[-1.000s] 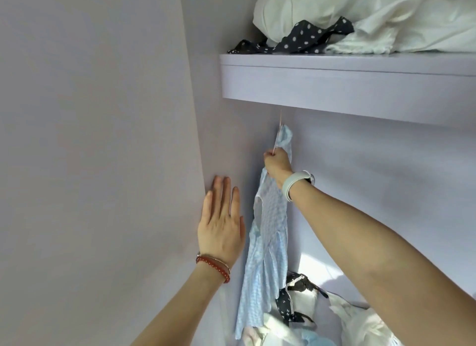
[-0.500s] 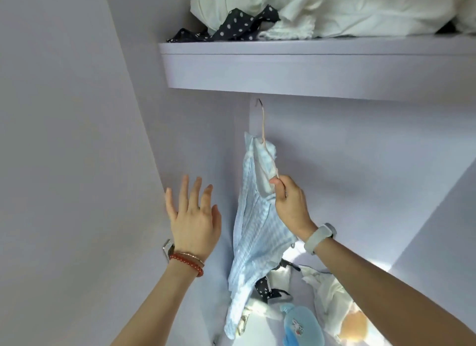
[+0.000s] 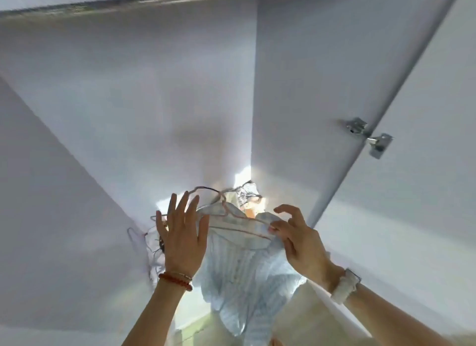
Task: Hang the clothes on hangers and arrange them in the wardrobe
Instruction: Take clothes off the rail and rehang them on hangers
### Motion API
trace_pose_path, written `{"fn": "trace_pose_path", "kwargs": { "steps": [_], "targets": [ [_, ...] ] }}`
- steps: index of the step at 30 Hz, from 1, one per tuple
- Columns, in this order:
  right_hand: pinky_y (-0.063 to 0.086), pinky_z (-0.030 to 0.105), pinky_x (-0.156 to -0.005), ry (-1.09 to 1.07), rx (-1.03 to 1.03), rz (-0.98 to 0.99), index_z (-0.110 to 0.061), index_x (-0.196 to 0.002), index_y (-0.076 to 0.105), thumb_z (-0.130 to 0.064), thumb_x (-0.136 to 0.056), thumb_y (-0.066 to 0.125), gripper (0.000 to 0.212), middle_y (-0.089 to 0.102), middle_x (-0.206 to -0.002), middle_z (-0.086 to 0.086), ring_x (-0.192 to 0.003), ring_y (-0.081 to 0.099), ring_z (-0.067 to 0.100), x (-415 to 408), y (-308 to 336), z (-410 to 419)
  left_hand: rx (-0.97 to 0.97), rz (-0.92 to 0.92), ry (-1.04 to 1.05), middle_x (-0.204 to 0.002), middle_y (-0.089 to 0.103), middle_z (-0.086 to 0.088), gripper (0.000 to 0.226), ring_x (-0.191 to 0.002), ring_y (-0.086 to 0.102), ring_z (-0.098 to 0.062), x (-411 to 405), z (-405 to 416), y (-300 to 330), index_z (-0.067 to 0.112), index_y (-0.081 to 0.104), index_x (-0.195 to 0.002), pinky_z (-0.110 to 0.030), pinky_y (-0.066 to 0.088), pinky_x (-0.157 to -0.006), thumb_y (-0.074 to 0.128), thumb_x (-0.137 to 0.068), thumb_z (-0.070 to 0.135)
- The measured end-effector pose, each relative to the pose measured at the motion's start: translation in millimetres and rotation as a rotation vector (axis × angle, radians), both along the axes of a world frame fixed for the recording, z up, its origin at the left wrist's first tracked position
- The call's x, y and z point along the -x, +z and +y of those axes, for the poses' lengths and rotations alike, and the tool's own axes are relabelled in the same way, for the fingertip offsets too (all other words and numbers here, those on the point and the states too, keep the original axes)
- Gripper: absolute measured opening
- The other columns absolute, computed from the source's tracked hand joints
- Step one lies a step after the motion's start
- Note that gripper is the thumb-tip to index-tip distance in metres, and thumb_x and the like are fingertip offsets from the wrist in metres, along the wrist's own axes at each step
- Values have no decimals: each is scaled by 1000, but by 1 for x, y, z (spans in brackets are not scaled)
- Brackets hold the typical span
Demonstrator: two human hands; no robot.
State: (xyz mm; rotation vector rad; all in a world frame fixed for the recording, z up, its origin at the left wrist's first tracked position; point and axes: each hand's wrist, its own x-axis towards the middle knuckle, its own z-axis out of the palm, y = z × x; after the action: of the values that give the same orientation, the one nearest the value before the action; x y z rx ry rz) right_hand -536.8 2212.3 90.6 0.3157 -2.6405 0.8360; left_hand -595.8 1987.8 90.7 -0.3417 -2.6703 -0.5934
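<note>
- My right hand [image 3: 300,238] is pinching the right shoulder end of the pink wire hanger [image 3: 233,218] between thumb and a curled finger; the index and middle fingers are raised, bent and holding nothing.
- My left hand [image 3: 183,238] is spreading flat, fingers straight and slightly fanned, gripping nothing. Whether the palm is touching the cloth beside it, I cannot tell.
- The light blue checked dress [image 3: 242,276] is sitting on that hanger and draping down between my two wrists, low in the wardrobe opening.
- The hanger's hook is pointing away from me and is resting on nothing that I can see.
- A few bare wire hangers [image 3: 144,238] are lying just left of my left hand, against the wardrobe side panel [image 3: 64,204].
- The hanging rail [image 3: 108,4] is running along the top of the view, well apart from the dress. The door hinge [image 3: 368,137] is showing at right.
- Judgement: the step in hand is getting the dressed hanger onto the rail; it is not yet done.
- Judgement: the next move is calling for lifting the hook up to the rail, with the free hand steadying the cloth so it is not slipping off the wire.
</note>
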Motion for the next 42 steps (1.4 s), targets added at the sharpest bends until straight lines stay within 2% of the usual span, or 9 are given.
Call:
{"fn": "trace_pose_path", "kwargs": {
  "steps": [4, 8, 14, 20, 26, 31, 34, 37, 42],
  "targets": [
    [49, 27, -46, -330, -45, -110, -10, -91, 66, -9, -82, 41, 27, 58, -95, -2, -62, 61, 22, -79, -20, 56, -103, -266, -424, -75, 66, -9, 51, -71, 64, -31, -11, 56, -32, 6, 64, -82, -42, 49, -70, 32, -95, 44],
    [46, 25, -46, -671, -124, -186, -10, -90, 67, -16, -85, 51, 18, 64, -83, 4, -62, 64, 24, -169, -36, 85, -119, -527, -671, -67, 60, -3, 18, -63, 57, -25, -49, 121, -60, 11, 60, -76, -26, 34, -57, 54, -91, 19],
    [48, 36, -67, -1154, -157, -141, -10, -103, 64, -29, -89, 38, 35, 63, -96, 10, -80, 63, 30, -290, -36, 110, -185, -692, -1042, -44, 37, 4, 46, -49, 37, -8, -132, 211, -70, 27, 30, -55, -21, 24, -50, 59, -87, 11],
    [37, 36, -71, -1585, -176, -66, -2, -101, 62, -33, -88, 37, 41, 62, -83, 13, -76, 58, 34, -396, -19, 145, -166, -751, -1334, -44, 32, 9, 42, -44, 32, -3, -220, 317, -38, 23, 33, -55, -22, 23, -49, 58, -88, 19],
    [41, 36, -73, -1801, -111, 29, -1, -98, 62, -25, -89, 50, 28, 61, -84, 12, -78, 58, 32, -488, -13, 192, -210, -645, -1507, -50, 37, 1, 42, -51, 43, -18, -309, 429, -9, 24, 31, -56, -33, 27, -55, 56, -90, 21],
    [44, 29, -75, -1759, 102, -73, -7, -108, 61, -18, -90, 55, 22, 65, -98, 6, -89, 61, 24, -547, -19, 242, -262, -287, -1382, -72, 65, -5, 23, -76, 58, -29, -366, 514, 2, 11, 60, -69, -28, 23, -81, 55, -88, 23],
    [36, 27, -61, -1733, 103, -178, -10, -94, 60, -22, -92, 51, 15, 56, -76, -3, -76, 59, 26, -555, -21, 269, -287, -235, -1226, -82, 64, -11, 17, -89, 55, -32, -377, 549, 6, 7, 66, -78, -44, 18, -105, 60, -87, 19],
    [32, 28, -53, -1698, 114, -109, -8, -88, 57, -22, -91, 53, 15, 52, -62, -3, -62, 57, 31, -536, -19, 299, -278, -213, -1132, -97, 63, -14, 18, -102, 51, -34, -365, 580, 13, 6, 68, -83, -57, 22, -104, 59, -88, 20],
    [30, 31, -50, -1678, 261, 160, -5, -82, 57, -17, -92, 53, 16, 56, -56, 7, -51, 49, 24, -472, -5, 357, -370, -284, -976, -139, 44, -12, 30, -133, 30, -32, -335, 632, 35, 11, 59, -119, -51, 20, -107, 52, -92, 23]
  ]
}}
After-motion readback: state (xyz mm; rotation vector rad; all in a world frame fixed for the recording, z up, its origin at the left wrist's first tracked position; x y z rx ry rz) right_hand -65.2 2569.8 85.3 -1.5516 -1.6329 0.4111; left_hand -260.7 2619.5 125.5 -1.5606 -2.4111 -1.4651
